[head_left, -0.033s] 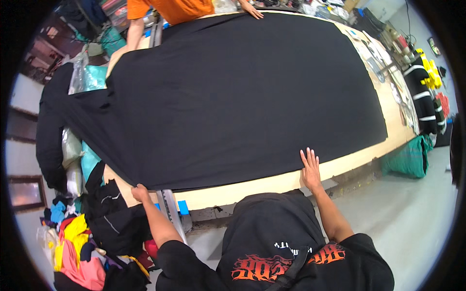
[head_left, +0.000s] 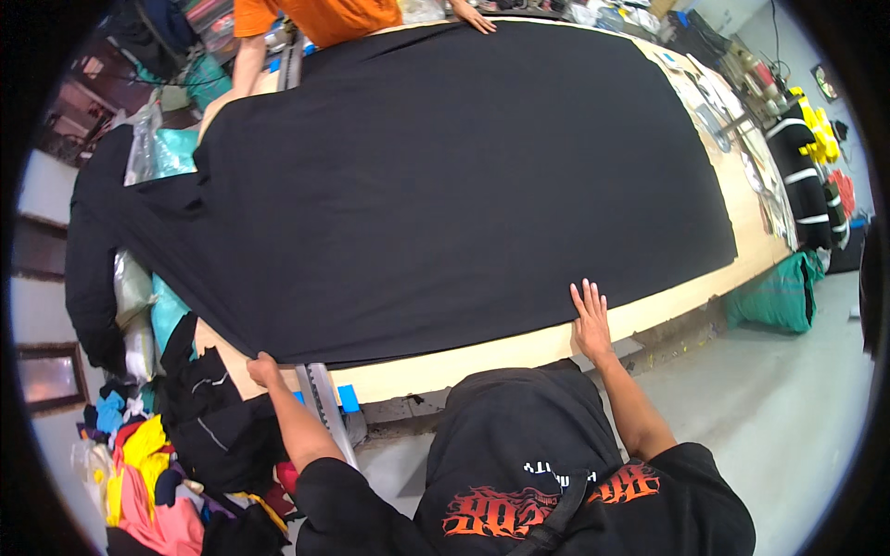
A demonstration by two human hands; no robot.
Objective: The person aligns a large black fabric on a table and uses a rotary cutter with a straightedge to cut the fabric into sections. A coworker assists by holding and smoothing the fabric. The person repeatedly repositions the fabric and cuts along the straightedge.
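Note:
A large sheet of black fabric lies spread over a pale wooden table, mostly smooth, with folds toward its left end. My left hand is closed on the fabric's near left edge. Flat on the near edge, farther right, rests my right hand with its fingers stretched out; the fingertips touch the cloth. From the left end the fabric runs off the table in a gathered strip to a hanging black mass.
Across the table a person in an orange shirt has one hand on the far fabric edge. A metal rail crosses the table near my left hand. Coloured cloth scraps lie at lower left. A green sack stands at right.
The whole view has shifted slightly. Both my hands hold their places on the fabric, and the cloth looks the same.

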